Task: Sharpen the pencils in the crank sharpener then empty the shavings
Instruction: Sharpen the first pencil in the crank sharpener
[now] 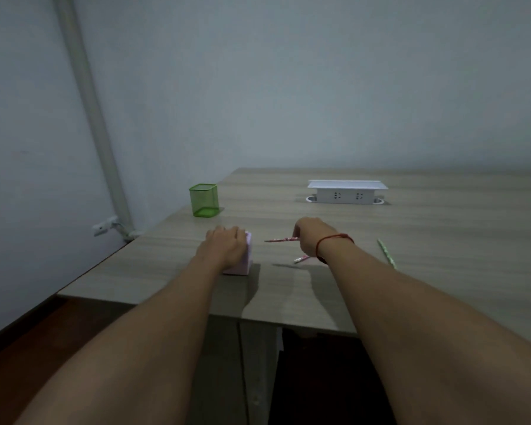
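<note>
A pink crank sharpener (242, 265) stands on the wooden table (411, 240) near its front edge. My left hand (226, 245) lies over its top and grips it. To the right, my right hand (311, 237) holds a red patterned pencil (281, 239) level, with its tip pointing left toward the sharpener, a short gap away. A second red pencil (301, 259) lies on the table just under my right wrist. A green pencil (387, 253) lies further right. The sharpener's crank is hidden.
A green mesh pencil cup (203, 200) stands at the table's far left corner. A white pop-up socket box (347, 193) sits at the back middle. The table's left and front edges are close to the sharpener. A wall with a pipe (86, 96) is at left.
</note>
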A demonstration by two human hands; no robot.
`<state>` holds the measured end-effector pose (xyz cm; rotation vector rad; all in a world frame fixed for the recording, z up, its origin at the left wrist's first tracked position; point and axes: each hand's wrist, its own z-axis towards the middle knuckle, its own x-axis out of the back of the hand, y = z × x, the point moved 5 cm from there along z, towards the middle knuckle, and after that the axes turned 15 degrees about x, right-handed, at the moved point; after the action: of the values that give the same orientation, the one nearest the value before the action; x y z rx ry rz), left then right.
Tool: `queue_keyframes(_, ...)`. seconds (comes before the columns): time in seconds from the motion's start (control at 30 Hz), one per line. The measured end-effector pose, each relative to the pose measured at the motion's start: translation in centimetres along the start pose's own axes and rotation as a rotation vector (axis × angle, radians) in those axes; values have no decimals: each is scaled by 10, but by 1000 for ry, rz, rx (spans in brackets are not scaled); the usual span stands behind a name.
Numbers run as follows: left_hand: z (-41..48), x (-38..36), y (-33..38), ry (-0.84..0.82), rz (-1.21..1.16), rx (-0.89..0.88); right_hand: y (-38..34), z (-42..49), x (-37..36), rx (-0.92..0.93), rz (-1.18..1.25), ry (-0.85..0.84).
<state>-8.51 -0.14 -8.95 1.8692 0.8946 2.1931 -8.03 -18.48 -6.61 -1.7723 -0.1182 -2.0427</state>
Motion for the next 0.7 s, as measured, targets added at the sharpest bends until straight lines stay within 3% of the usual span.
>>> queue_keyframes(0.27,-5,-4,-8,71,40,73,-5,-9,-15,13,115,-8)
queue_keyframes(0.7,-2,-12,-12,52,-56,-3,-14,-2,-26,12,141,-14)
